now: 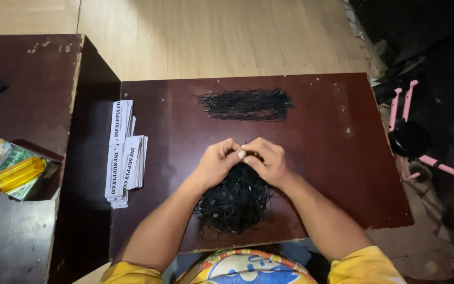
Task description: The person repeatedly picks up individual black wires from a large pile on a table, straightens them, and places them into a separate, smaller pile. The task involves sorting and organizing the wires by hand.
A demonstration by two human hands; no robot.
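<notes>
From the head view, the left hand (215,160) and right hand (267,160) meet fingertip to fingertip, pinching a black cord above the tangled near pile (233,202) on the dark table (337,158). A straightened bundle (245,103) lies farther off; white tags (124,152) lie left.

A person in a yellow short-sleeved shirt (366,265), its chest bearing a round print (248,268) in blue, white, orange and red, shows bare forearms (316,210) and ringless hands (269,160) beyond the sleeves.
</notes>
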